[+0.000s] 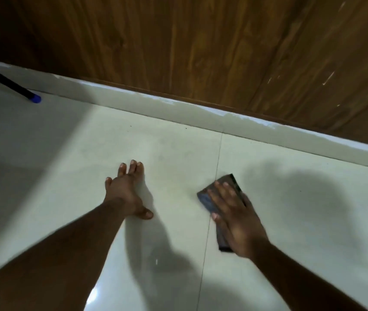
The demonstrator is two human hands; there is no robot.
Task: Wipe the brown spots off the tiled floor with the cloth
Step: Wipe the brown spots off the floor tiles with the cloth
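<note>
Here the right hand presses a dark folded cloth flat under straight fingers beside the grout line of the pale glossy tiled floor, while the left hand, fingers spread, rests on the tile, likely bracing the lean; tiny dark specks lie near the skirting

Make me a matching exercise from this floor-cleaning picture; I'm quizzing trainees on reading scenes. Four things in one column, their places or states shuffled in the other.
Things:
1. cloth
2. left hand
3. black pole with blue tip
4. wooden panel

Places or states:
A. fingers spread, flat on the bare tile
B. rises behind the pale skirting
C. pressed to the floor under the right hand
D. lies at far left, near the skirting

Pairs: 1-C, 2-A, 3-D, 4-B
</note>
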